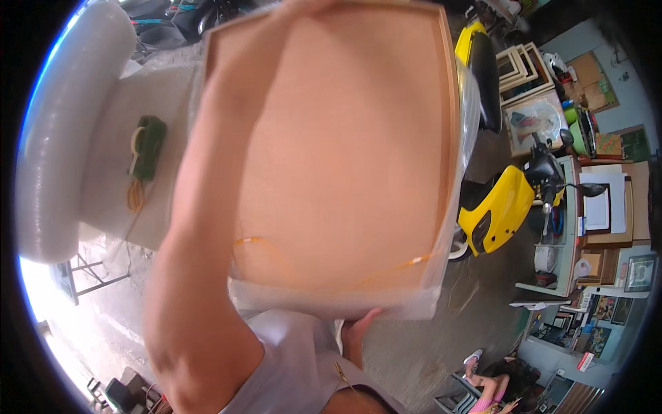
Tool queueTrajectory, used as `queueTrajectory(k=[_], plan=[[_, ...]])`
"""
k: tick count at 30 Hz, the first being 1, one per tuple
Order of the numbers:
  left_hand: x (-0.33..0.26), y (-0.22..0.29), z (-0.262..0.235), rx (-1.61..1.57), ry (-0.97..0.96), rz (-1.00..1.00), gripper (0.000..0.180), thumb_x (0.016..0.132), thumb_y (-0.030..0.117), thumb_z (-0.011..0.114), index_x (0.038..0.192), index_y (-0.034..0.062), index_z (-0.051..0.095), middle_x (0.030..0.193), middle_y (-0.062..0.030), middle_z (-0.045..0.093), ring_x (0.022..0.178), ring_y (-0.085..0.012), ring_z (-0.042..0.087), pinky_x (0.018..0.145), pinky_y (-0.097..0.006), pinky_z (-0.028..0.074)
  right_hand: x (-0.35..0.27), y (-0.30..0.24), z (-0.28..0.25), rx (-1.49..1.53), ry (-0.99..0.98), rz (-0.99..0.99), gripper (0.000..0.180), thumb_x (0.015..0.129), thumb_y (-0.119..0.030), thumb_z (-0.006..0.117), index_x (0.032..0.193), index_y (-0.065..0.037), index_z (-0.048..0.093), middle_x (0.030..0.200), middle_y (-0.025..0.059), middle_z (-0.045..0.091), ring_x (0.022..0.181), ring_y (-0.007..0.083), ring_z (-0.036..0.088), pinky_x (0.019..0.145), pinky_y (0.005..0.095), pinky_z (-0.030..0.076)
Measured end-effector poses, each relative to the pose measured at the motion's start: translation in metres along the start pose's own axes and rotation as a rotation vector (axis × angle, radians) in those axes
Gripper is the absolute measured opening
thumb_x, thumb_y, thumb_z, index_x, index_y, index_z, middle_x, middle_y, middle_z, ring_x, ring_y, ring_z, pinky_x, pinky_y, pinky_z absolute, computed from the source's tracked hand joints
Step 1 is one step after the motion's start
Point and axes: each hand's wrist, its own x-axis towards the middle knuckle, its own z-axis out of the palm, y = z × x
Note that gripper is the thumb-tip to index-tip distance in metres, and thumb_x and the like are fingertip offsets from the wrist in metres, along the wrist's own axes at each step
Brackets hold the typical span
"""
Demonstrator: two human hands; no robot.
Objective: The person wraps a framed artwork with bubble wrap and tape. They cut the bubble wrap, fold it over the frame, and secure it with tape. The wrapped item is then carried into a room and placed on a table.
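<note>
A large framed board (345,145) is held up in front of me, its plain brown back toward me and a raised wooden rim around it. Orange cord (410,263) runs across its lower part. Clear plastic wrap (338,302) covers the bottom edge and part of the right side. My left arm reaches up across the board, and my left hand (307,8), blurred and partly cut off, is closed over the top edge. At the bottom edge, my right hand (360,328) grips from below with the thumb showing; its other fingers are hidden.
On the left, a big bubble-wrap roll (76,138) lies beside a plastic-covered table holding a green tool (148,148) with a pale handle. A yellow scooter (500,210) stands close on the right. Frames (520,69) and shelves line the right wall; a seated person (489,390) is lower right.
</note>
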Motion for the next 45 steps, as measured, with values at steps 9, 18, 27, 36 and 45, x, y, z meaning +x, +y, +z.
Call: queueTrajectory(k=[9, 18, 27, 36, 45], plan=[[-0.227, -0.052, -0.221, -0.174, 0.391, -0.385, 0.051, 0.087, 0.045, 0.038, 0.105, 0.0019, 0.057, 0.104, -0.0176, 0.058, 0.098, -0.0288, 0.055, 0.085, -0.038, 0.04, 0.173, -0.137, 0.045, -0.219, -0.311, -0.2, 0.079, 0.084, -0.062, 0.034, 0.138, -0.008, 0.015, 0.142, 0.0077, 0.022, 0.128, 0.0245, 0.026, 0.104, 0.0375, 0.024], [-0.6, -0.036, -0.271, -0.096, 0.421, -1.423, 0.075, 0.081, 0.063, 0.041, 0.101, -0.0081, 0.058, 0.094, -0.0155, 0.059, 0.087, -0.0226, 0.054, 0.078, -0.034, 0.042, 0.235, -0.135, 0.184, -1.057, -0.69, -0.337, 0.08, 0.081, -0.063, 0.043, 0.115, 0.01, 0.049, 0.116, 0.0197, 0.053, 0.114, 0.0273, 0.046, 0.096, 0.0314, 0.032], [-0.925, 0.002, -0.202, -0.182, 0.58, -1.776, 0.079, 0.08, 0.065, 0.042, 0.104, -0.0092, 0.057, 0.098, -0.0159, 0.061, 0.091, -0.0246, 0.056, 0.081, -0.035, 0.042, 0.172, 0.007, 0.249, -1.516, -1.066, -0.309, 0.079, 0.073, -0.066, 0.05, 0.103, 0.007, 0.058, 0.094, 0.0183, 0.062, 0.089, 0.0274, 0.059, 0.077, 0.0345, 0.044], [-1.014, 0.007, -0.173, -0.049, 0.426, -2.046, 0.076, 0.082, 0.063, 0.039, 0.111, -0.0049, 0.055, 0.109, -0.0176, 0.058, 0.101, -0.0302, 0.054, 0.088, -0.037, 0.041, 0.142, 0.1, 0.297, -1.562, -1.333, -0.266, 0.075, 0.068, -0.065, 0.056, 0.1, 0.002, 0.062, 0.091, 0.0188, 0.063, 0.086, 0.0272, 0.061, 0.074, 0.0345, 0.045], [-1.01, 0.061, -0.15, -0.032, 0.468, -2.197, 0.079, 0.08, 0.064, 0.043, 0.108, -0.0093, 0.055, 0.107, -0.0185, 0.059, 0.099, -0.0298, 0.054, 0.086, -0.037, 0.041, 0.156, 0.137, 0.34, -1.578, -1.463, -0.193, 0.066, 0.07, -0.064, 0.056, 0.083, 0.0, 0.065, 0.078, 0.0125, 0.063, 0.078, 0.0216, 0.06, 0.072, 0.032, 0.045]])
